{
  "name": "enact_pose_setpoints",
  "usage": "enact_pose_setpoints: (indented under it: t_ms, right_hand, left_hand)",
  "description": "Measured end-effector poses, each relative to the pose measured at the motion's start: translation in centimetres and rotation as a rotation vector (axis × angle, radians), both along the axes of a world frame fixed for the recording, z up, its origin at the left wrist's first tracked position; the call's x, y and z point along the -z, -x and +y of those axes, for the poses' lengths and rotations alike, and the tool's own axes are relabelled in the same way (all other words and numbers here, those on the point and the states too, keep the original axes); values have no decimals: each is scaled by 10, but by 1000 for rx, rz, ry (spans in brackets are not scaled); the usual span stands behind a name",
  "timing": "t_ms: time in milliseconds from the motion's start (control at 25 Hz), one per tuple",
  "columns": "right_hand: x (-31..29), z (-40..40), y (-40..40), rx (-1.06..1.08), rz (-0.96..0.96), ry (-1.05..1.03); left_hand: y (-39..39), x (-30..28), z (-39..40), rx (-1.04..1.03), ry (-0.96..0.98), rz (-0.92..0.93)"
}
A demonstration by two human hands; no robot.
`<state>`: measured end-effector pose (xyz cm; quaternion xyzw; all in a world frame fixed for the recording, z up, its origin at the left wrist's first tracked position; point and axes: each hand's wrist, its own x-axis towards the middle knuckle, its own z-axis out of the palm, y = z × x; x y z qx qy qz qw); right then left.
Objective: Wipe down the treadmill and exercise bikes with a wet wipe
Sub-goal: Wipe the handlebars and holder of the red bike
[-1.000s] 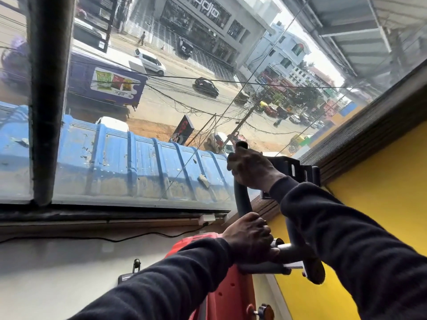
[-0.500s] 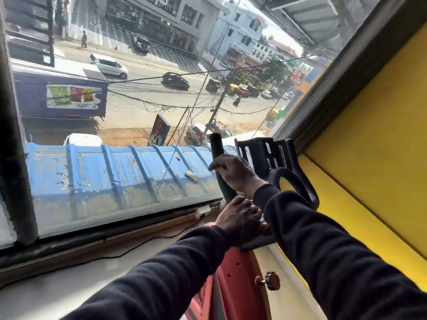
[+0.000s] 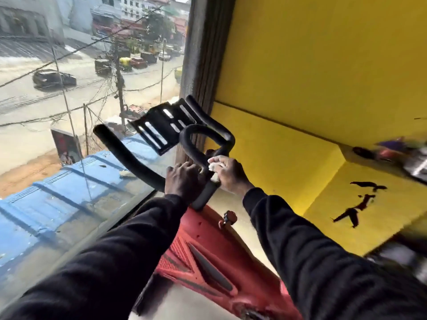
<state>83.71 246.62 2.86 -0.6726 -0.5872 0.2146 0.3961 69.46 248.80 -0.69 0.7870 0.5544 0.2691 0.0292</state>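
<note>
- The exercise bike (image 3: 208, 257) is sitting in the lower centre of the frame, its red body running down towards the bottom edge, with a dark slanted insert on its side and a small red knob (image 3: 228, 217) sticking out just right of the stem.
- Its black handlebar (image 3: 129, 155) is filling the middle of the frame: one long padded bar is sweeping up to the left, a closed loop is rising at centre, and a slotted black tray (image 3: 161, 128) is lying just behind that loop.
- The wet wipe (image 3: 213, 166) is showing as a small crumpled white wad at centre, pressed against the bar just below the loop.
- The right hand (image 3: 227, 173) is gripping the wipe, fingers curled round it and the bar together.
- The left hand (image 3: 183, 179) is clasping the handlebar just left of the right hand, fingers wrapped round the tube; both arms are wearing dark sleeves.
- A yellow wall (image 3: 312, 77) is taking up the right side, and a window (image 3: 69, 112) onto a street is taking up the left.
- Compared with half a second ago, the right hand is lying lower, having come down from the upright left bar to the base of the loop, right beside the left hand.
- The view is swinging to the right, so more yellow wall and less street are appearing, and the picture is blurring at its edges.
</note>
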Motion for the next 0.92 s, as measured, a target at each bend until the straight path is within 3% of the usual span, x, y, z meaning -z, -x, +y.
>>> enact_pose_setpoints:
  t_ms: [320,600,920]
  right_hand:
    - [6,-59,-106,151,-91,4]
    - [52,-136,-221,333,109,20]
    - [123,-212,-313,808,89,27]
  left_hand:
    - [-98,-21,-37,81,-11,-45]
    - [-220,1,-89,256,79,12]
    - [-354,58,-110,647,294,45]
